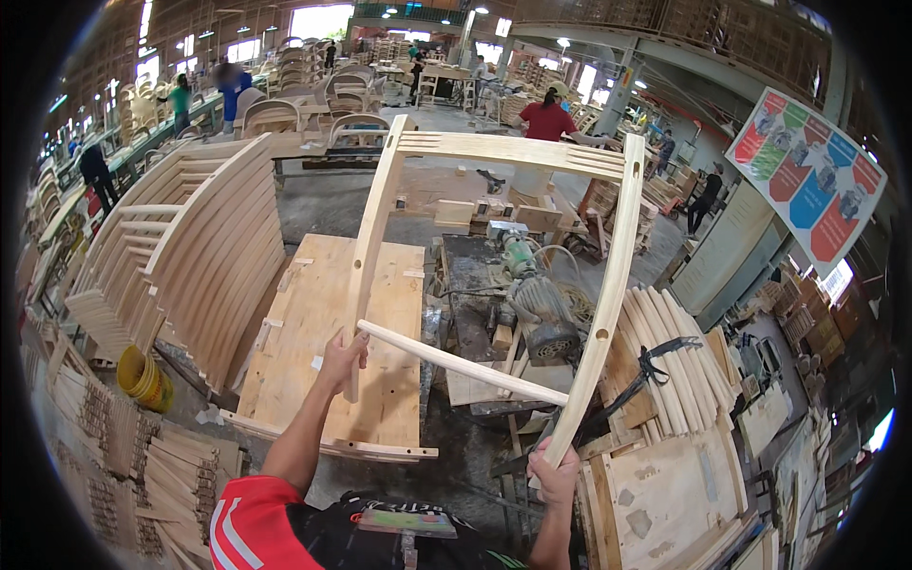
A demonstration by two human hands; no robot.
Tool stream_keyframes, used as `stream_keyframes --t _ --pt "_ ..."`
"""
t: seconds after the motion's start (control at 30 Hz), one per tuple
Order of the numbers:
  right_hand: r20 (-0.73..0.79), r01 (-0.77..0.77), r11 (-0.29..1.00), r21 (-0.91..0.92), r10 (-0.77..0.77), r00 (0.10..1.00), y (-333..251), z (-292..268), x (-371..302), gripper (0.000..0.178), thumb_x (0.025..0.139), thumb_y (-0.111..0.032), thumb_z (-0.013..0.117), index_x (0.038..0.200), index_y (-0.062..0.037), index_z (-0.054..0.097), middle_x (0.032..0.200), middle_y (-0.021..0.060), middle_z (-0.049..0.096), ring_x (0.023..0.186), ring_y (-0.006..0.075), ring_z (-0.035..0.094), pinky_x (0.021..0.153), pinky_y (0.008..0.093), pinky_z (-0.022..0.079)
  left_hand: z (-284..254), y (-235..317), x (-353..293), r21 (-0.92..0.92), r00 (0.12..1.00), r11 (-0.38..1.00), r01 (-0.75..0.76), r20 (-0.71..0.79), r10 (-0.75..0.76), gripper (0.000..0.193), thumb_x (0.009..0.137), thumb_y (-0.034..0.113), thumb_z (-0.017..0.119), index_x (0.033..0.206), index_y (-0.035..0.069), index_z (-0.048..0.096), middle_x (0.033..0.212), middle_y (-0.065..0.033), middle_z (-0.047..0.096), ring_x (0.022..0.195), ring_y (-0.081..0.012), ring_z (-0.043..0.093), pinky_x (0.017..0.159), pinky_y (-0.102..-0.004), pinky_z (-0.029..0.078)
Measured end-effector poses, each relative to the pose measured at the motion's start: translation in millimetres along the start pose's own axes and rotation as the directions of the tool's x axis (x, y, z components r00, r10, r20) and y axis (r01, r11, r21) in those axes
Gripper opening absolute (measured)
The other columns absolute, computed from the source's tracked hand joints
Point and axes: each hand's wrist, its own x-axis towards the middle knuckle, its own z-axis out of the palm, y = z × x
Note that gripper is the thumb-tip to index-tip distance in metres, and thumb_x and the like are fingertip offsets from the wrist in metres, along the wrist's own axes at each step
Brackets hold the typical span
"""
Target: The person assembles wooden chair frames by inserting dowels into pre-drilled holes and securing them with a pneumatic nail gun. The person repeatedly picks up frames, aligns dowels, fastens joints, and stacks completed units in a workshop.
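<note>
Held up in front of me is a pale wooden chair frame with two long curved legs, a slotted crosspiece across its far end and a round rung nearer to me. My left hand is closed round the left leg, right beside the rung's left end. Lower down and to the right, my right hand grips the near end of the right leg. Below the frame's left side lies a plywood workbench top. An electric motor with a green housing shows through the frame.
Stacked chair frames stand at the left, with a yellow bucket beside them. Bundled curved wooden parts tied with a black strap lie at the right. A pillar carries a colourful board. A person in red works farther back.
</note>
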Motion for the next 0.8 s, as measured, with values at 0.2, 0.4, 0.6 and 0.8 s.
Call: stream_keyframes --t 0.2,0.4,0.6,0.8 --pt "0.072 0.003 0.993 -0.116 0.006 0.997 16 4 17 0.023 0.087 -0.001 0.081 0.104 -0.0025 0.067 0.082 -0.0006 0.064 0.064 0.0077 0.062 0.057 0.0254 0.05 -14 -9 0 -0.01 0.998 0.999 0.044 -0.051 -0.045 0.037 0.107 0.046 0.068 0.109 0.01 0.061 0.075 -0.0025 0.062 0.06 -0.0132 0.06 0.057 -0.0304 0.051" --pt "0.099 0.032 0.977 -0.212 -0.011 0.995 23 36 29 0.024 0.086 -0.004 0.082 0.105 -0.0018 0.067 0.083 -0.0006 0.065 0.065 0.0069 0.061 0.059 0.0256 0.05 -34 -21 13 -0.057 0.986 0.989 0.135 -0.094 -0.14 0.037 0.109 0.047 0.064 0.108 0.01 0.059 0.077 -0.0037 0.064 0.062 -0.0147 0.062 0.058 -0.0314 0.053" --pt "0.078 0.071 0.957 -0.282 -0.051 0.996 29 81 34 0.026 0.084 -0.005 0.083 0.104 -0.0019 0.068 0.084 -0.0013 0.065 0.067 0.0062 0.061 0.06 0.0252 0.05 -67 -25 34 -0.108 0.981 0.976 0.188 -0.035 -0.193 0.035 0.111 0.045 0.061 0.112 0.01 0.058 0.079 -0.004 0.065 0.066 -0.0153 0.063 0.06 -0.0317 0.053" --pt "-0.027 0.048 0.912 -0.407 -0.064 0.998 38 110 46 0.024 0.081 -0.006 0.083 0.101 -0.0034 0.07 0.085 -0.0017 0.066 0.074 0.0063 0.06 0.066 0.0255 0.049 -106 -26 54 -0.141 0.985 0.977 0.161 -0.045 -0.169 0.035 0.108 0.045 0.067 0.112 0.011 0.058 0.077 -0.0011 0.062 0.063 -0.0129 0.059 0.059 -0.0304 0.051"
